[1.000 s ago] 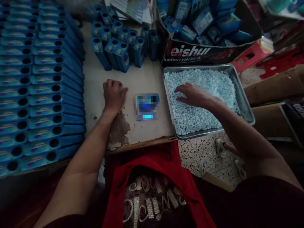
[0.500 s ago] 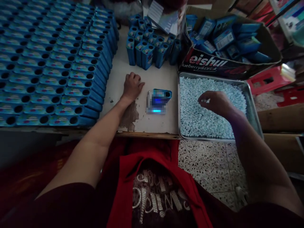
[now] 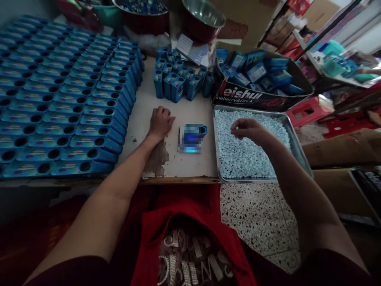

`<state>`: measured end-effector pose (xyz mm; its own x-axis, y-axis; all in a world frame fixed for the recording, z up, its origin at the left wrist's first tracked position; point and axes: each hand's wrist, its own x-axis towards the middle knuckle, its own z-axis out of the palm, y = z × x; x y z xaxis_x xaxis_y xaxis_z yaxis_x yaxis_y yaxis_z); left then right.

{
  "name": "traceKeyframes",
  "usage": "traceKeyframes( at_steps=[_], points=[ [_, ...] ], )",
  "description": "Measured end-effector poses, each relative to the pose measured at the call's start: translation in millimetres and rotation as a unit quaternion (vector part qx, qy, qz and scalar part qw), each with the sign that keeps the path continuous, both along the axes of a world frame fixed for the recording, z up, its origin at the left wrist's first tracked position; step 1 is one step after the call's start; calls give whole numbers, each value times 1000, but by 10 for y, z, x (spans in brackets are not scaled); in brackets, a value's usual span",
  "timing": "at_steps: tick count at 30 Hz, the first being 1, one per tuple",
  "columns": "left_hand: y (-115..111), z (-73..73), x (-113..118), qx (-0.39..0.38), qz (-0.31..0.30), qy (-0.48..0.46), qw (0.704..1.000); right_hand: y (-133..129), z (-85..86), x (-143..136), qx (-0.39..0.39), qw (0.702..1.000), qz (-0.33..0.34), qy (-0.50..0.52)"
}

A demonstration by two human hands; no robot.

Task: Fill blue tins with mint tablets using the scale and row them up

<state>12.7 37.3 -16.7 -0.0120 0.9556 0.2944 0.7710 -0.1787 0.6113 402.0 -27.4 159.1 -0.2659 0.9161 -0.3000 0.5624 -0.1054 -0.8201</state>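
My left hand (image 3: 161, 122) rests on the white tabletop (image 3: 186, 169) with its fingers loosely curled, the thumb apart and nothing visible in it. To its right lies a small blue box with a dark round hole (image 3: 203, 130), beside or on a flat item that is pixelated over. Over a metal tray (image 3: 219, 174) of small pale-blue pellets (image 3: 250, 159), my right hand (image 3: 242, 130) has its fingertips pinched together, with a few pale pellets showing between them.
Rows of blue boxes with round holes (image 3: 89, 131) cover the left side. A smaller group of upright blue boxes (image 3: 177, 87) stands behind my hands. An open carton (image 3: 253, 99) of blue boxes sits behind the tray. Metal bowls (image 3: 205, 24) and a red stool (image 3: 306, 113) are farther off.
The view has tilted up and shifted, so the bowls at the back now show. My right hand still hovers over the pellets, its fingertips pinched. My left hand stays on the table.
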Motion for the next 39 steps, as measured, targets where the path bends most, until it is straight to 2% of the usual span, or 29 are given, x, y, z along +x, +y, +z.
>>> traceKeyframes(
  at_steps=[5,7,9,11,13,18,22,26,29,31,35,39],
  points=[
    [15,-38,-21,0,-7,17,1000,94,220,-642,44,990,136,-16],
    [5,-31,-7,6,10,27,1000,105,270,-877,108,976,175,-72],
    [-6,-18,8,9,12,36,999,100,299,-1050,187,950,207,-141],
    [-14,-8,15,8,4,43,999,87,303,-1153,240,922,232,-195],
    [-17,-5,15,7,-1,44,999,72,288,-1202,255,906,250,-228],
    [-18,-18,12,7,2,28,1000,20,251,-1254,256,903,250,-237],
    [-16,-17,11,8,-3,14,1000,30,306,-1130,265,917,217,-207],
    [3,-37,-7,9,-10,-3,1000,94,264,-581,260,916,119,-283],
    [24,-67,-19,11,-15,-12,1000,25,52,-123,172,905,160,-355],
    [32,-77,-21,11,-15,-10,1000,-78,-142,38,156,898,211,-354],
    [24,-61,-21,2,-13,11,1000,-270,-442,19,210,888,255,-319],
    [21,-74,-20,2,-3,35,999,-447,-542,-81,222,880,274,-317]
  ],
)
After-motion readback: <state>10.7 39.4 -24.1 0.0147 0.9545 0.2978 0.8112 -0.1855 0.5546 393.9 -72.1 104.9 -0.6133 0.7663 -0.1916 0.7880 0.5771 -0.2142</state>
